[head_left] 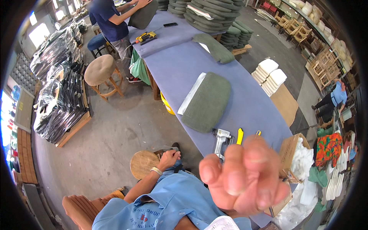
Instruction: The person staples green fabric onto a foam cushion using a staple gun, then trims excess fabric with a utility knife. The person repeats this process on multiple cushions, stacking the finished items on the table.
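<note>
Blue table (249, 99); cardboard box (287, 155) holding white stuffing (302, 163); right grip (246, 176) released, left grip (168, 158) can't tell

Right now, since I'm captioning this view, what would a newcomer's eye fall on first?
The right hand, fingers curled close to the camera, looms largest at lower right. Beyond it, a dark green cushion lies on the blue table, and a tall stack of similar cushions rises at the far end.

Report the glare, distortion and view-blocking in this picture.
Head view: upper-left window blown out, glints on the black plastic-wrapped stack; head view: dark fisheye rim, straight edges bowing near it; head view: raised right hand looms large, hiding part of the blue-purple table.
</note>
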A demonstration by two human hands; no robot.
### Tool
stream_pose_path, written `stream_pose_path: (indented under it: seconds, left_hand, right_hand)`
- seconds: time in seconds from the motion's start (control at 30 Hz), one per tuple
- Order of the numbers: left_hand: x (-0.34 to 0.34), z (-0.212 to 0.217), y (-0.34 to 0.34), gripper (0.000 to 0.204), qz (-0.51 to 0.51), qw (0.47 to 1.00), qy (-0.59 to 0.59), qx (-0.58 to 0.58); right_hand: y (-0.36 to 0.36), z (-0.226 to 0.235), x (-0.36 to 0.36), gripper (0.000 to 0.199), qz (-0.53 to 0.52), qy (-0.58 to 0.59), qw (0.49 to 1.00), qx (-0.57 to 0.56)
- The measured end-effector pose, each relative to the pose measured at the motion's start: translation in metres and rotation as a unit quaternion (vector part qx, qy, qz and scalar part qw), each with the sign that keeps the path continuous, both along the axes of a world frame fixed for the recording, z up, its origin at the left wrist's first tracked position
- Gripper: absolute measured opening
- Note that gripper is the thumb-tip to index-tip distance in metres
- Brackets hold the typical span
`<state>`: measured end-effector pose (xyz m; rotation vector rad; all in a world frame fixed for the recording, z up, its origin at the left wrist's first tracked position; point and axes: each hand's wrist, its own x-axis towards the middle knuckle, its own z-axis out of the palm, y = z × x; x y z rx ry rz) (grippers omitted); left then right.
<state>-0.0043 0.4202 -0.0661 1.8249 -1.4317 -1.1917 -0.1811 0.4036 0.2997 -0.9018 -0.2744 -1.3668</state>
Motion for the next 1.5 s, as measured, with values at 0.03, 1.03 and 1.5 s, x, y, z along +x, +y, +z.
stream_pose_path:
  seconds: [0.03,1.03,1.5]
  left_hand:
    - [0.005,-0.034,0.0,0.038,-0.004,1.0,0.02,0.003]
    - [-0.029,0.107,-0.046,0.024,0.073,0.857,0.509,0.001]
    - [0.008,0.092,-0.054,0.014,-0.001,0.983,0.153,-0.099]
  right_hand:
    - [0.0,-0.008,0.004,0.039,0.013,0.0,1.0,-0.009]
    - [-0.01,-0.281,-0.01,0.03,-0.065,0.395,0.858,0.322]
    - [0.01,-0.317,-0.074,0.016,-0.223,0.595,0.713,0.296]
